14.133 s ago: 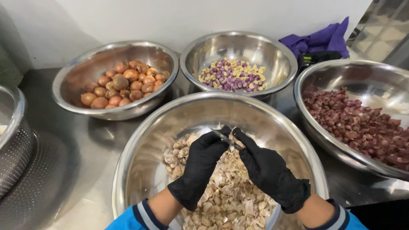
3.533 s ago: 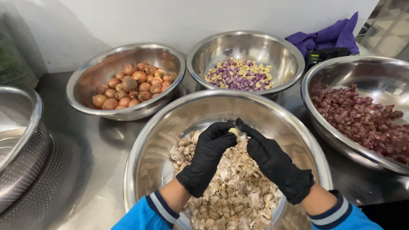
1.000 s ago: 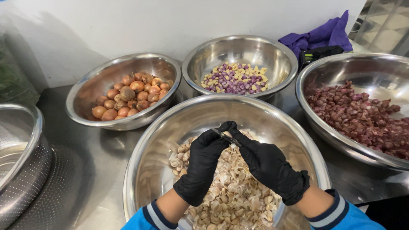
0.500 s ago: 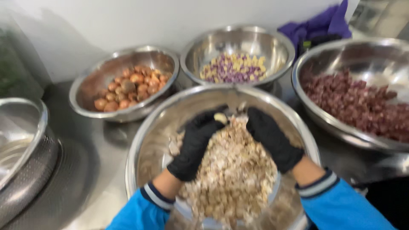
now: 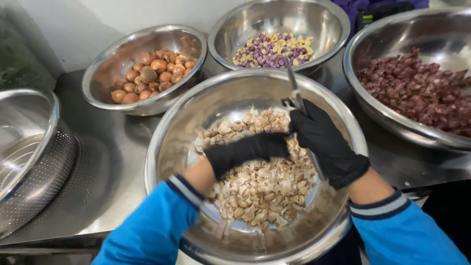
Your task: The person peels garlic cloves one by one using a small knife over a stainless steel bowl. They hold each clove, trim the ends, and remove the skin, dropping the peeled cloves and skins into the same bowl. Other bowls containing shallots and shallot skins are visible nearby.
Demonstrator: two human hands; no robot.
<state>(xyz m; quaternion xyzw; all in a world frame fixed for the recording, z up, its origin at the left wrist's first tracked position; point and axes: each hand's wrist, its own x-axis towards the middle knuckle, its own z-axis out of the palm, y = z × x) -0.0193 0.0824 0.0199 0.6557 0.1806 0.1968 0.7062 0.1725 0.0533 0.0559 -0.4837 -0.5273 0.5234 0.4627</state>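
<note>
- Left of the big bowl (image 5: 162, 142) sat a perforated steel colander (image 5: 29, 162).
- Behind it, a bowl of round brown shallots (image 5: 147, 78).
- In it lay garlic (image 5: 255, 181): light, papery, dry cloves, we judged, best pinched at the ends.
- Our left hand (image 5: 245, 152), gloved black, lay on the garlic; fingers blurred, we cannot tell their state.
- Our right hand (image 5: 326, 142) gripped a thin knife (image 5: 294, 88), fingers closed round it.

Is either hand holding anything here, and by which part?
The right hand holds a small knife by its handle, blade pointing up. The left hand reaches across the garlic; whether it holds anything cannot be told.
</note>
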